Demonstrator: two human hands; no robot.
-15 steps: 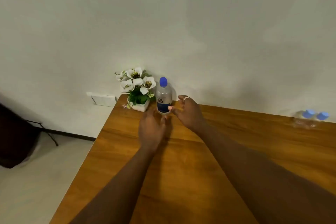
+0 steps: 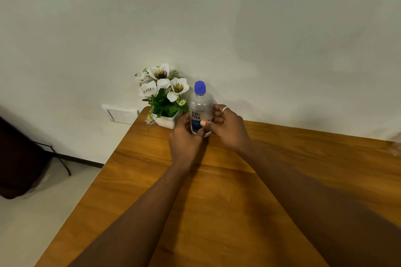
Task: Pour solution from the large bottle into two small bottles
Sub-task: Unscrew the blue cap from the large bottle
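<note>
Items as I count them on my feed, left to right.

- One dark bulky object [image 2: 19, 158] on the floor at the far left; I cannot tell what it is.
- One white wall plate [image 2: 121, 114], low on the wall, just left of the table corner.
- One wooden table [image 2: 217, 201], its far edge against the wall.
- One white pot of artificial flowers [image 2: 161, 91] on the far left corner, with at least four white blooms.
- One large bottle [image 2: 200, 110], clear, with one blue cap [image 2: 199, 87] in place. It is upright and just right of the pot; its base is hidden behind the hands.
- One left hand [image 2: 184, 138], fingers curled around the bottle's lower left side.
- One right hand [image 2: 227, 128], thumb pressed across the label and fingers curled at the bottle's right side. It wears one silver ring [image 2: 225, 109].

Both hands grip the same bottle.
</note>
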